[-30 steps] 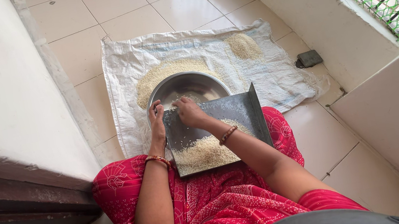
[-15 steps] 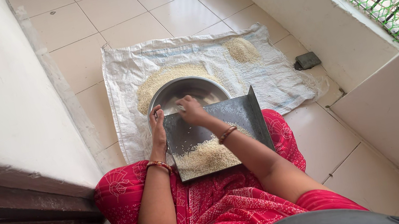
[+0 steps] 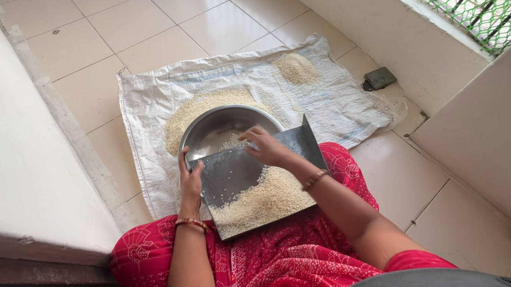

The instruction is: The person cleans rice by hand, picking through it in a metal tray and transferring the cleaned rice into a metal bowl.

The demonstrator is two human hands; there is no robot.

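A flat steel tray point(image 3: 232, 168) with raised sides rests on my lap, and a heap of pale grain point(image 3: 258, 199) lies in its near half. My left hand point(image 3: 190, 179) grips the tray's left edge. My right hand point(image 3: 266, 146) lies on the tray's far right part, fingers spread on the metal beside the grain. The tray's far edge reaches over a round steel bowl point(image 3: 201, 135) that holds a little grain.
The bowl stands on a white woven sack point(image 3: 346, 103) spread on the tiled floor, with two grain piles point(image 3: 295, 68) on it. A low white wall is at my left, a ledge with green mesh at my right. A small dark block point(image 3: 378, 78) lies near the sack.
My right hand slid from the tray's far left edge toward its right side. The view shifted a little to the left.
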